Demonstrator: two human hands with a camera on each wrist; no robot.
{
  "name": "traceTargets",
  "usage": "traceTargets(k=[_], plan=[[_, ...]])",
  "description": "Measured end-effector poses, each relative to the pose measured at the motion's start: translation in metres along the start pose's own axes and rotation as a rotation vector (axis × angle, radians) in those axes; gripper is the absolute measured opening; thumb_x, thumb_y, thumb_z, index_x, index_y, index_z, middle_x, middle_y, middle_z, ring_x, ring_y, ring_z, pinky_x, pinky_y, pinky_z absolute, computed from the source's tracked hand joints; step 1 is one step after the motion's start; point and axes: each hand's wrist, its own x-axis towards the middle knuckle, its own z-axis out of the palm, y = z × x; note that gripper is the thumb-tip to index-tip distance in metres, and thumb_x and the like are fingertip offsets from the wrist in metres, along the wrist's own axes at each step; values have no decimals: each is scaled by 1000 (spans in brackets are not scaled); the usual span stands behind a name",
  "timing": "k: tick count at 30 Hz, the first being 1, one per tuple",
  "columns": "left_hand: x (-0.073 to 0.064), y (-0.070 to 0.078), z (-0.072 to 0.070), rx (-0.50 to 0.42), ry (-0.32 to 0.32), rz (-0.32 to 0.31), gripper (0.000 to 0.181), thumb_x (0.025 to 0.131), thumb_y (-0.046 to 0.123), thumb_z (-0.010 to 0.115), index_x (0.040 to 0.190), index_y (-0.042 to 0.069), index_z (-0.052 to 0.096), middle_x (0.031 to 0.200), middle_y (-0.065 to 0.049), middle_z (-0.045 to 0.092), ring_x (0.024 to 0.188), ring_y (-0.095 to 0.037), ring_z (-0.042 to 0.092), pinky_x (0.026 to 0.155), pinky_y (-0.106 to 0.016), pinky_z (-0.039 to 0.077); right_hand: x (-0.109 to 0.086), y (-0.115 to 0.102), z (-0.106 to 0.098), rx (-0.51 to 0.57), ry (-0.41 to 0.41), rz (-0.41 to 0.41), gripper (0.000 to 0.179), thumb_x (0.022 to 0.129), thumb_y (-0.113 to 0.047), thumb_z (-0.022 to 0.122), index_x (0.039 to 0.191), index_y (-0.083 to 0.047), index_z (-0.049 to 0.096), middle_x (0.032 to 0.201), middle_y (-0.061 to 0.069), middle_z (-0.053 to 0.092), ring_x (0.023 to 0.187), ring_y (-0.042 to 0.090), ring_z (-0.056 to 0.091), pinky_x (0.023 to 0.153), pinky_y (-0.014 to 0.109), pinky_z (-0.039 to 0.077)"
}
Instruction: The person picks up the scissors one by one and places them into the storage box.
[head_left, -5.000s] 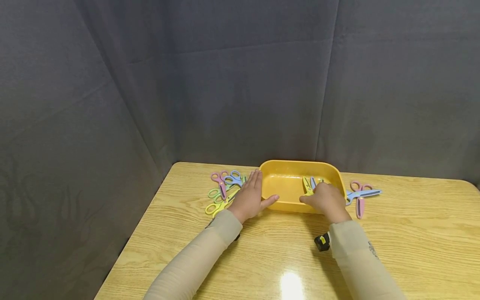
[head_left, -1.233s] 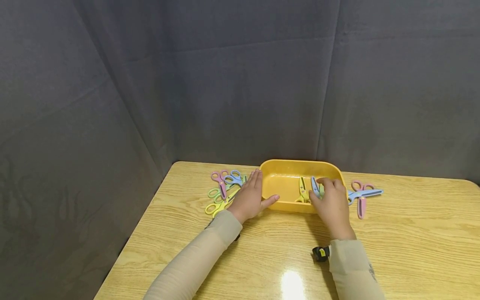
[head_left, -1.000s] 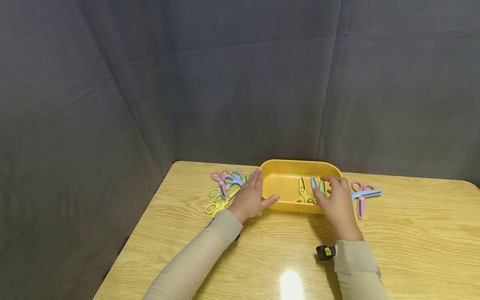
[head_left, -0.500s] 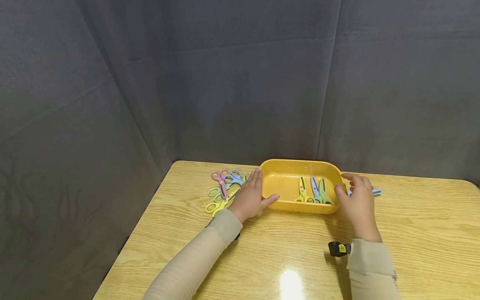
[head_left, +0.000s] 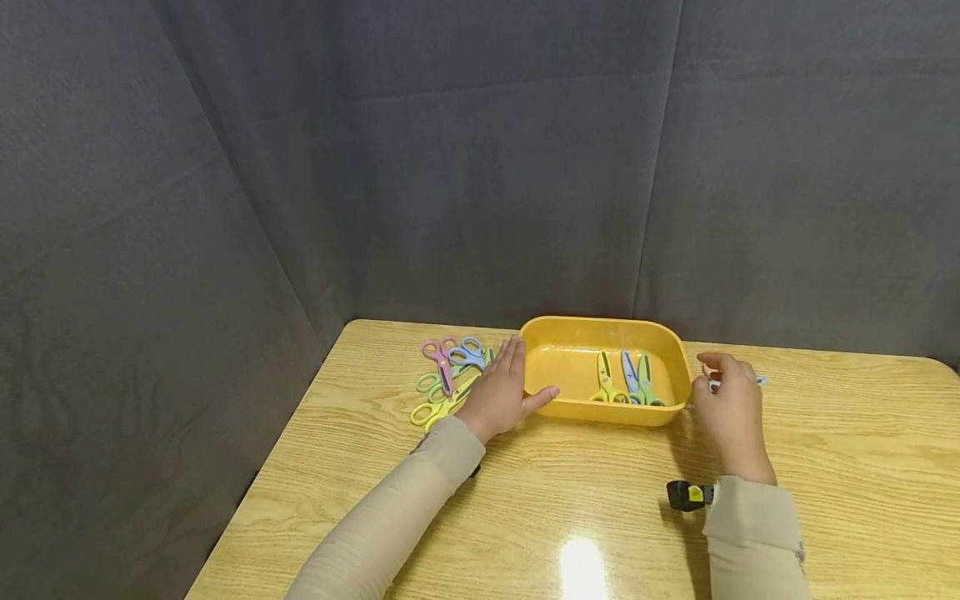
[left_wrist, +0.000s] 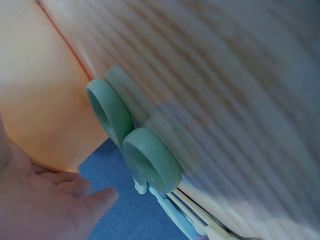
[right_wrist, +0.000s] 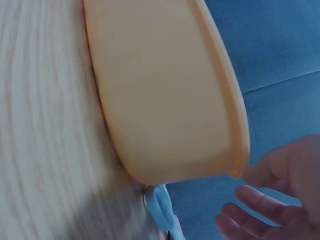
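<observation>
My left hand (head_left: 495, 396) rests against the left end of a yellow tray (head_left: 600, 413), fingers straight, thumb over the front rim. Inside the tray's right half lie yellow scissors (head_left: 606, 383), blue scissors (head_left: 628, 371) and green scissors (head_left: 647, 382), blades pointing away from me. Just past the tray's right end, my right hand (head_left: 731, 417) hovers with fingers loosely bent and nothing between them. It covers most of the scissors there; a blue tip (head_left: 761, 381) shows. In the right wrist view, blue scissors (right_wrist: 161, 207) lie by the tray's base, below the hand.
Left of the tray is a pile of scissors: pink (head_left: 441, 367), blue (head_left: 467, 358), green (head_left: 429, 385) and yellow (head_left: 431, 414), partly behind my left hand. A grey curtain (head_left: 487, 167) hangs behind the wooden table (head_left: 555, 500).
My right hand has let go of the green scissors in the tray and moved right, out past the tray's end over the blue and pink scissors. The left hand has stayed put.
</observation>
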Motion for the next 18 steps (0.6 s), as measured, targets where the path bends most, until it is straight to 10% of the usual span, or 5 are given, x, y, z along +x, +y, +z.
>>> traceTargets(k=[18], plan=[[-1,1,-2,-2,-3,-4,97,100,63,49,158,-8,17,166,-23,18,154,-36,17,123,-44,21,5,22,0,-102,-98,-149,34,93,1,66,122,18,61,130,39,53,120,56,48,101,67,39]])
